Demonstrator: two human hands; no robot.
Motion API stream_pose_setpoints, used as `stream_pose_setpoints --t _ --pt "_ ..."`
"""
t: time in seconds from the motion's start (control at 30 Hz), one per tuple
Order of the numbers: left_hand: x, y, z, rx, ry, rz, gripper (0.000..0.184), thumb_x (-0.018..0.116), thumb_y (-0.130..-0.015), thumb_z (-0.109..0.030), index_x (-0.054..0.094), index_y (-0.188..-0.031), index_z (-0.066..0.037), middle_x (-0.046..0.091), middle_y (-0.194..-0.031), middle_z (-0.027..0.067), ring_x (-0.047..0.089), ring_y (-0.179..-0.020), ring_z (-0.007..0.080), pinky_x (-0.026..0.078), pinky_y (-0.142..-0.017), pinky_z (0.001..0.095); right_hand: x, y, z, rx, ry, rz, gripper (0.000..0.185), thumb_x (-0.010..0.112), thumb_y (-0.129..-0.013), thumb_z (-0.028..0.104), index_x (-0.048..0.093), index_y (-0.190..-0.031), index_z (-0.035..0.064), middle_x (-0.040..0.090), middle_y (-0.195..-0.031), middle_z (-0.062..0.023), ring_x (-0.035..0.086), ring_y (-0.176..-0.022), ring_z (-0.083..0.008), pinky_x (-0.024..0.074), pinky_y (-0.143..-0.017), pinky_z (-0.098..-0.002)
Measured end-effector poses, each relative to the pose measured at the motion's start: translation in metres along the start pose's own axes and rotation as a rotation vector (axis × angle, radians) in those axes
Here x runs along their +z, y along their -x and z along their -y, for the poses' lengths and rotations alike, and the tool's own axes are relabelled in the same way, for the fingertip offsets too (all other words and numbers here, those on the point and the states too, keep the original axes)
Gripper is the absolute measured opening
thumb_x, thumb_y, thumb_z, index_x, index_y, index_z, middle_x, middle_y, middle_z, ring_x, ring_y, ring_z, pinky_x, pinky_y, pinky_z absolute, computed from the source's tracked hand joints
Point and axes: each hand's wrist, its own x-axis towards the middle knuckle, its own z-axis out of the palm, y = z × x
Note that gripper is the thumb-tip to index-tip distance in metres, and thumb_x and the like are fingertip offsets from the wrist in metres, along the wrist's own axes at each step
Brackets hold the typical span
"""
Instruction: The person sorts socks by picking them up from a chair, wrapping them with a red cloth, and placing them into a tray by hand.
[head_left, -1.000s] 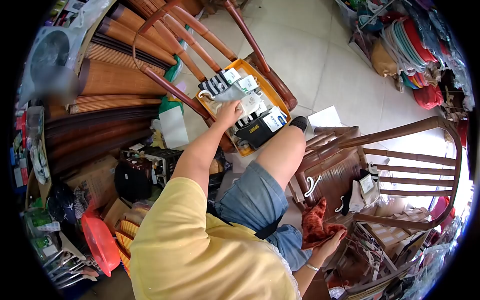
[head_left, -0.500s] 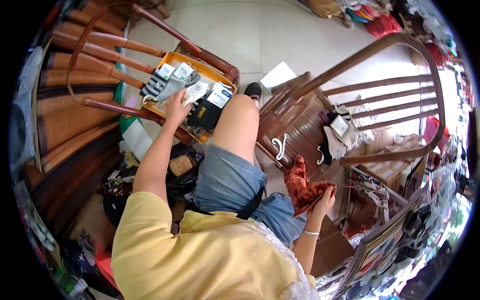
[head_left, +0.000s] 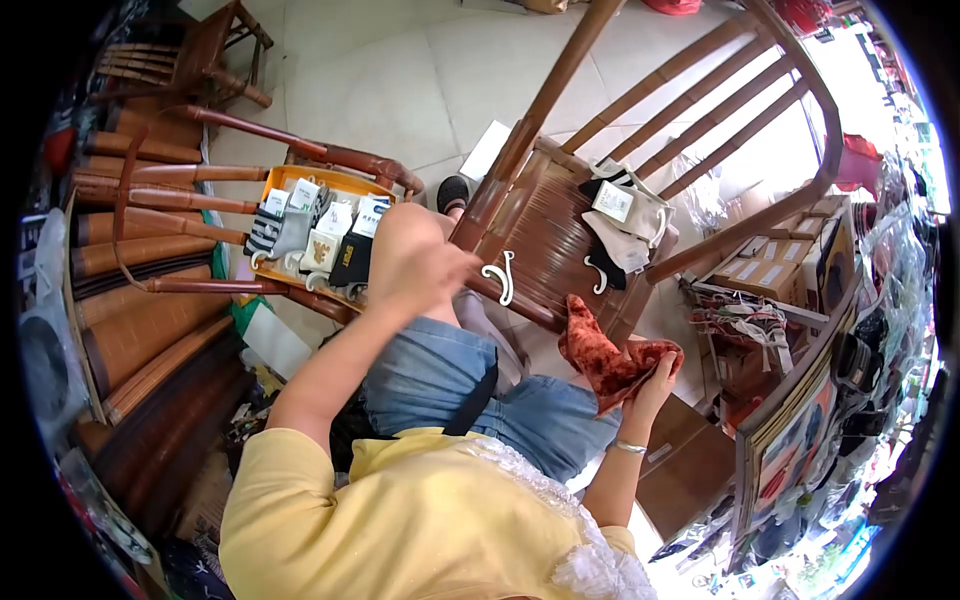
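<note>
So the main thing here is a reddish-brown, velvety-looking cloth (head_left: 600, 355), held up over the right side of the person's lap, by the near edge of a brown wooden chair (head_left: 535, 230). The right hand (head_left: 654, 388) has it pinched at its right end, fingers closed on the fabric, and the rest bunches out to the left. Silvery bracelet (head_left: 630, 446) on that wrist.

Left hand (head_left: 425, 272) is over the bare thigh, between the two chairs, and it's pretty blurred, so I can't tell if it's open, closed or gripping anything.

On the chair seat there's a white plastic hook (head_left: 500, 278) near the edge, plus some beige and black socks (head_left: 625, 235) with a white label (head_left: 612, 200) up against the slatted back.

Over to the left, a yellow tray (head_left: 340, 180) sits on another chair, loaded with tagged socks: striped ones (head_left: 263, 232), grey ones (head_left: 293, 232) and a black pair (head_left: 351, 258) marked SPORT.

Further out: a white sheet (head_left: 486, 150) on the tiles, and cardboard cartons (head_left: 775, 265) off to the right.
</note>
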Motion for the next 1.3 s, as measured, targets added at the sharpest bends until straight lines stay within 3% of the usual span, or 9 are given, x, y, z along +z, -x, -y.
stream_pose_setpoints --t 0.13,0.43,0.67,0.83,0.93,1.03,1.1,1.2,1.3 --pt "0.074 -0.018 -0.037 0.155 -0.058 0.354 0.023 0.064 -0.077 -0.018 0.061 -0.099 -0.013 0.056 -0.091 0.0093 0.053 -0.095 0.0236 0.043 -0.082 0.0383 -0.021 -0.005 -0.011 0.042 -0.03 -0.061 0.034 0.052 -0.093 0.036 0.05 -0.108 0.0051 0.056 -0.1 -0.004 0.055 -0.091 -0.0153 0.0468 -0.081 -0.0296" --pt "0.095 -0.12 -0.049 0.198 -0.224 0.147 0.03 0.066 -0.075 -0.012 0.06 -0.104 -0.012 0.053 -0.089 0.0072 0.054 -0.089 0.0256 0.045 -0.08 0.0377 -0.052 -0.008 -0.031 0.096 -0.174 -0.166 0.045 0.05 -0.094 0.037 0.045 -0.121 0.0023 0.051 -0.117 -0.0102 0.051 -0.107 -0.0201 0.042 -0.094 -0.0334" --pt "0.147 -0.224 -0.093 0.436 -0.485 0.016 0.064 0.067 -0.07 -0.01 0.044 -0.129 -0.017 0.044 -0.126 0.0129 0.043 -0.117 0.0276 0.036 -0.099 0.0403 -0.057 -0.015 -0.035 0.189 -0.286 -0.1 0.054 0.048 -0.094 0.039 0.032 -0.13 0.0013 0.044 -0.126 -0.0156 0.048 -0.114 -0.0254 0.0417 -0.097 -0.0383" --pt "0.165 -0.244 -0.091 0.31 -0.5 0.115 0.062 0.064 -0.072 -0.01 0.044 -0.131 -0.017 0.046 -0.127 0.0133 0.045 -0.117 0.028 0.036 -0.099 0.0401 -0.059 -0.01 -0.035 0.194 -0.322 -0.139 0.052 0.048 -0.095 0.037 0.034 -0.128 0.0001 0.046 -0.124 -0.0158 0.049 -0.113 -0.0264 0.0431 -0.096 -0.0394" --pt "0.143 -0.248 -0.094 0.155 -0.225 0.231 0.036 0.056 -0.08 -0.013 0.056 -0.116 -0.013 0.062 -0.102 0.0107 0.059 -0.094 0.0279 0.045 -0.087 0.0395 -0.054 -0.008 -0.033 0.2 -0.316 -0.124 0.052 0.049 -0.094 0.038 0.035 -0.128 -0.0001 0.047 -0.123 -0.0157 0.05 -0.112 -0.0267 0.0441 -0.096 -0.0396" --pt "0.108 -0.235 -0.102 -0.134 0.084 0.257 0.031 0.051 -0.083 -0.012 0.057 -0.114 -0.011 0.063 -0.101 0.0136 0.06 -0.09 0.0309 0.046 -0.083 0.0387 -0.032 -0.001 -0.011 0.218 -0.314 -0.111 0.051 0.048 -0.095 0.038 0.036 -0.127 0.0001 0.047 -0.123 -0.0155 0.051 -0.112 -0.027 0.0443 -0.095 -0.0397" --pt "0.098 -0.214 -0.086 -0.112 0.19 0.209 0.028 0.049 -0.086 -0.012 0.058 -0.111 -0.006 0.065 -0.099 0.0107 0.062 -0.087 0.0246 0.047 -0.077 0.0335 -0.017 0.004 0.002 0.249 -0.341 -0.086 0.049 0.048 -0.094 0.041 0.04 -0.127 0.0059 0.05 -0.123 -0.0124 0.049 -0.113 -0.027 0.0403 -0.098 -0.0388" --pt "0.069 -0.165 -0.098 -0.458 0.971 0.304 0.029 0.048 -0.09 -0.01 0.055 -0.116 -0.002 0.061 -0.099 0.0014 0.058 -0.089 0.0081 0.046 -0.075 0.0254 -0.004 0.005 0.014 0.01 -0.206 0.119 0.045 0.045 -0.095 0.041 0.043 -0.124 0.0063 0.053 -0.12 -0.0106 0.05 -0.113 -0.028 0.0405 -0.098 -0.0397" --pt "0.05 -0.119 -0.107 -0.553 1.339 0.274 0.038 0.046 -0.089 -0.005 0.047 -0.127 -0.003 0.06 -0.11 0.0051 0.059 -0.097 0.0121 0.047 -0.084 0.0268 -0.025 -0.014 -0.016 0.003 -0.286 0.097 0.045 0.042 -0.096 0.042 0.046 -0.121 0.0059 0.055 -0.118 -0.0099 0.051 -0.112 -0.0262 0.0418 -0.096 -0.039"
